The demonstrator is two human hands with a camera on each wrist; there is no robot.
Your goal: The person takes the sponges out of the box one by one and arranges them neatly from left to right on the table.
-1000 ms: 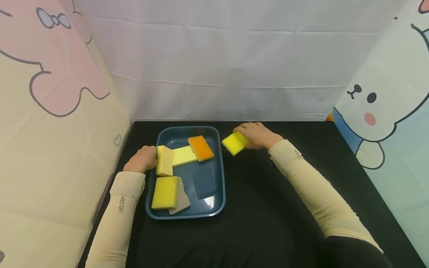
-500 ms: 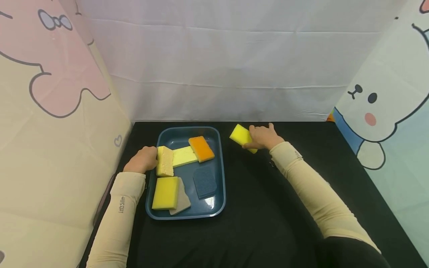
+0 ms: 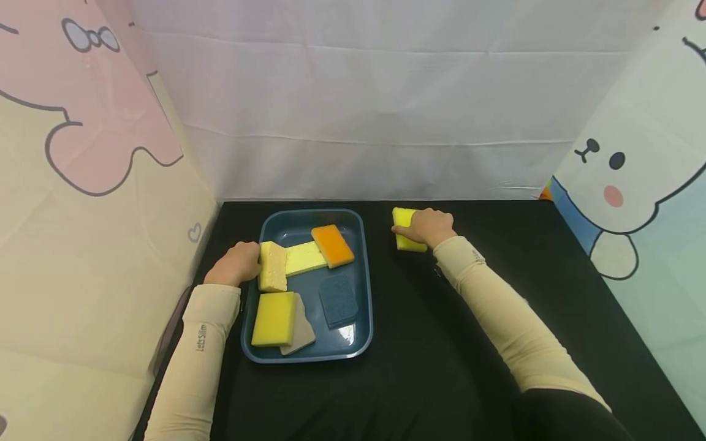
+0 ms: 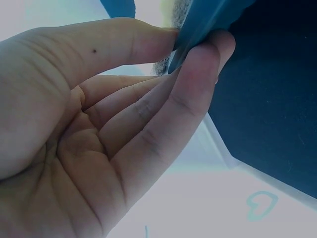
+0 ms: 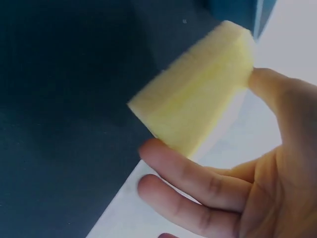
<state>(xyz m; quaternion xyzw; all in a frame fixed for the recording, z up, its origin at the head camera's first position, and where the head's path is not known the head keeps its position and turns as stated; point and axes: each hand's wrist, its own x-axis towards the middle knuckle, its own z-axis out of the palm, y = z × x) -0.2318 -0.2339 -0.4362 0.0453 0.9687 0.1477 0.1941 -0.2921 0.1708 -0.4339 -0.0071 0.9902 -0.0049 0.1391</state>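
My left hand point(image 3: 234, 263) pinches the left rim of a blue tray point(image 3: 365, 288); in the left wrist view the thumb and fingers point(image 4: 195, 79) grip the tray's edge point(image 4: 198, 29) from both sides. To the right of the tray, my right hand point(image 3: 432, 225) holds a yellow sponge point(image 3: 405, 236). The right wrist view shows this sponge point(image 5: 198, 91) between the thumb and the fingertips, above the black tabletop. Inside the tray, nearest my left hand, a pale yellow sponge block point(image 3: 273, 267) stands against the left wall.
Also in the tray are a flat pale yellow sponge point(image 3: 304, 258), an orange-topped sponge point(image 3: 333, 245), a dark blue pad point(image 3: 337, 300), and a yellow sponge point(image 3: 274, 318) overlapping a grey-beige pad point(image 3: 301, 327). A white cloth wall point(image 3: 364, 122) closes off the back of the black table point(image 3: 441, 343).
My right hand has shifted the yellow sponge a little to the right and turned it, changing its hold on it. The left hand stays on the tray's rim.
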